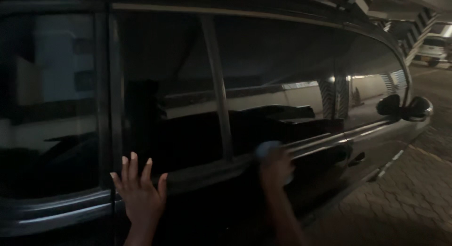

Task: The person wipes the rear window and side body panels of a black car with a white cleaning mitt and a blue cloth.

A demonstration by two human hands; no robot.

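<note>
Left hand (140,189) was nearest the camera, fingers spread and released, palm flat against the dark glossy car door (212,203) just below the window line, holding nothing. The fingertips reached up over the chrome-looking trim strip (202,173) at the base of the rear side window (165,95).

Right hand (277,168) was further along the same door, to the right of the left hand and well apart from it, pressed on the door at the window's lower edge. It was blurred, but it seemed to be grasping a small light blue cloth (267,148), which stuck out above the knuckles and touched the bottom of the glass. Could not tell how tightly the fingers were clenched around it.

The cloth sat at the sill of the dark tinted window, just right of the slim vertical window divider (217,86). The glass showed reflections of a pale wall and striped pillars.

Further right along the car was a black glossy side mirror (416,108), near the front end of the window row. Below the car lay grey interlocking paving (409,194). In the upper right corner a white parked vehicle (431,48) stood beside a black-and-white striped pillar (416,32).
</note>
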